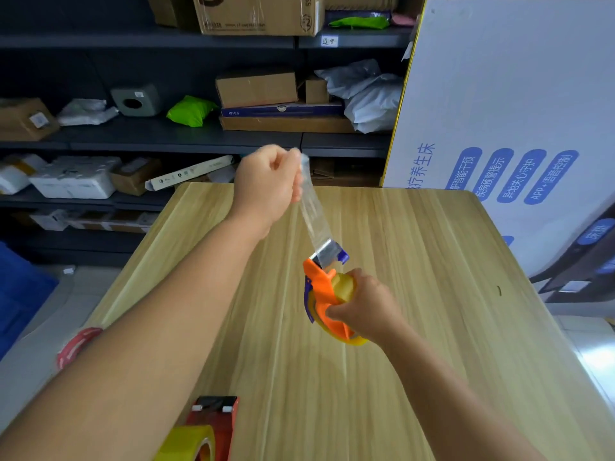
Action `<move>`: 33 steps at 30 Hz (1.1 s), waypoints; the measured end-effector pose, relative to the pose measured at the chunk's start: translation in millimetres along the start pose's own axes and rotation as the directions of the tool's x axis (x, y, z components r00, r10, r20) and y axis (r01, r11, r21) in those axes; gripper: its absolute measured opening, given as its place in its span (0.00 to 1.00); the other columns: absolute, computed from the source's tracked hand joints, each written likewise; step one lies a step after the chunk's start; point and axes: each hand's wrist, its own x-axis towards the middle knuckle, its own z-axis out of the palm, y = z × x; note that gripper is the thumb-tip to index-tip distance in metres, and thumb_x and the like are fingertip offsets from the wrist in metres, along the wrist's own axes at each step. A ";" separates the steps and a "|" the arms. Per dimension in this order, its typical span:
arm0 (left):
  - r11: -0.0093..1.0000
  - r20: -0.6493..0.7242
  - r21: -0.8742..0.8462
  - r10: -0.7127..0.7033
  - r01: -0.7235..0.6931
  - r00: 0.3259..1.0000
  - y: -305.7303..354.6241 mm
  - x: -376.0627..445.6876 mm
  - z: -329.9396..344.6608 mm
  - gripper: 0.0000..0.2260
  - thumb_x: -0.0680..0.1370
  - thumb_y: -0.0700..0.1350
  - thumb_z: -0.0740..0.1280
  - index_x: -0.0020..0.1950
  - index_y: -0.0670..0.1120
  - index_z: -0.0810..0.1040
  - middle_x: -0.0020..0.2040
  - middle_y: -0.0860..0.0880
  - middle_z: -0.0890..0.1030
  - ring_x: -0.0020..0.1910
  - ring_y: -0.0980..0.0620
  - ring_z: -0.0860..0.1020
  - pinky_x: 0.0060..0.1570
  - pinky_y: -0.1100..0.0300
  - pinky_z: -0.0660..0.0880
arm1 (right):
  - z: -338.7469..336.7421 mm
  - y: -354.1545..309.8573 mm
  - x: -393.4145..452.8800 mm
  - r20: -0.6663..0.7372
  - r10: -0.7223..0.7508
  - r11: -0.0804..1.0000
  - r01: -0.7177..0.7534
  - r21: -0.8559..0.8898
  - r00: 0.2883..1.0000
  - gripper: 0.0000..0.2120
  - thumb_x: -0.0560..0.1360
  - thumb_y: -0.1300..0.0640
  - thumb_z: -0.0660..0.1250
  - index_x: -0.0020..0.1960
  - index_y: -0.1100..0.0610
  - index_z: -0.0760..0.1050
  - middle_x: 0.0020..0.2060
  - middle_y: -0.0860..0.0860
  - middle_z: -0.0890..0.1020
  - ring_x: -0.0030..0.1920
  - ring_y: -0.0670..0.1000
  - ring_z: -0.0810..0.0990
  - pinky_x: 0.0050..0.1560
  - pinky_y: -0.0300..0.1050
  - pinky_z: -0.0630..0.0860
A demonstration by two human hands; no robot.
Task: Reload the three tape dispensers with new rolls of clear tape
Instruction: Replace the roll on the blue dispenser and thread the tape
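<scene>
**Clear tape drawn up from the orange dispenser**

At the near edge of the wooden counter (416, 327) stands a red tape dispenser (216, 419), its front end toward the far side, with a yellowish roll of tape (186, 442) just in front of it at the bottom of the frame; whether the roll sits in the dispenser or only beside it cannot be told. Off the counter's left edge, partly hidden behind the left forearm, a red ring-shaped object (78, 346) shows.

Farther in, over the middle of the counter, the right hand (366, 306) has its fingers curled around an orange dispenser (324, 294) with blue trim, which carries a yellowish roll inside. The dispenser is tilted, its metal cutter end pointing up and away.

From that cutter a strip of clear tape (312, 207) runs taut upward to the left hand (266, 184), whose fingers are curled and pinch the strip's free end above the counter's far edge.

Beyond the counter, dark shelves (186, 138) hold cardboard boxes, white parcels and green bags. At right a large white printed carton (506, 104) leans beside the counter.
</scene>
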 end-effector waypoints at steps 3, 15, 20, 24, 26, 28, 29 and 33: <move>0.997 -0.008 0.021 0.078 -0.078 0.997 15.4 4.7 1.1 0.13 0.79 0.43 0.61 0.35 0.45 0.74 0.30 0.50 0.77 0.25 0.57 0.74 0.31 0.58 0.77 | -1.8 -1.4 2.4 -0.036 -0.016 0.999 0.018 0.037 0.999 0.23 0.66 0.53 0.73 0.59 0.52 0.71 0.34 0.42 0.73 0.33 0.40 0.72 0.27 0.37 0.67; 0.971 -0.167 -0.140 -0.215 0.193 0.962 3.3 18.9 -13.5 0.11 0.81 0.45 0.60 0.42 0.43 0.75 0.32 0.49 0.77 0.30 0.55 0.77 0.34 0.61 0.79 | -13.0 8.7 2.6 -0.048 -0.009 0.953 0.023 0.301 0.999 0.16 0.63 0.57 0.75 0.47 0.49 0.72 0.37 0.49 0.79 0.35 0.49 0.78 0.35 0.46 0.76; 0.856 -0.142 -0.252 -0.494 0.451 0.858 -43.1 4.2 -20.0 0.06 0.79 0.42 0.63 0.44 0.42 0.75 0.37 0.48 0.77 0.34 0.54 0.77 0.37 0.60 0.78 | -18.0 11.0 -1.8 -0.051 -0.006 0.905 0.027 0.425 0.999 0.16 0.64 0.59 0.76 0.46 0.48 0.74 0.39 0.50 0.80 0.37 0.50 0.79 0.35 0.46 0.77; 0.732 -0.073 -0.325 -0.651 0.598 0.756 -71.5 -11.9 -20.3 0.02 0.76 0.37 0.66 0.43 0.40 0.76 0.37 0.46 0.77 0.34 0.53 0.76 0.36 0.61 0.78 | -19.2 9.1 -1.3 -0.048 -0.003 0.884 0.025 0.467 0.999 0.17 0.64 0.60 0.76 0.48 0.47 0.74 0.41 0.51 0.81 0.39 0.51 0.80 0.39 0.49 0.79; 0.675 -0.019 -0.346 -0.699 0.651 0.715 -84.2 -19.3 -19.7 0.01 0.75 0.36 0.66 0.43 0.40 0.77 0.36 0.46 0.77 0.33 0.53 0.76 0.33 0.61 0.77 | -19.2 8.4 -1.2 -0.045 0.002 0.875 0.020 0.484 0.999 0.19 0.63 0.60 0.77 0.49 0.47 0.75 0.42 0.52 0.81 0.42 0.52 0.81 0.40 0.50 0.79; 0.628 0.060 -0.391 -0.712 0.672 0.700 -93.4 -27.8 -17.6 0.04 0.76 0.35 0.65 0.47 0.43 0.76 0.35 0.47 0.76 0.32 0.53 0.74 0.31 0.61 0.76 | -20.5 6.4 -2.0 -0.040 -0.001 0.866 0.021 0.500 0.999 0.19 0.63 0.60 0.78 0.49 0.48 0.75 0.43 0.52 0.81 0.42 0.53 0.81 0.40 0.50 0.79; 0.604 0.101 -0.428 -0.708 0.673 0.699 -97.2 -32.2 -16.2 0.06 0.76 0.35 0.64 0.48 0.45 0.74 0.34 0.47 0.75 0.31 0.53 0.73 0.30 0.60 0.75 | -21.6 5.1 -2.7 -0.033 -0.009 0.863 0.024 0.505 0.999 0.18 0.64 0.60 0.78 0.48 0.48 0.75 0.43 0.53 0.81 0.43 0.53 0.81 0.40 0.49 0.79; 0.507 0.215 -0.527 -0.697 0.682 0.684 -103.6 -52.5 -9.7 0.08 0.78 0.35 0.62 0.46 0.47 0.76 0.33 0.48 0.73 0.30 0.53 0.69 0.29 0.62 0.72 | -25.1 1.2 -5.2 -0.003 -0.030 0.859 0.028 0.511 1.000 0.19 0.64 0.59 0.78 0.50 0.50 0.75 0.44 0.54 0.82 0.43 0.54 0.81 0.40 0.49 0.78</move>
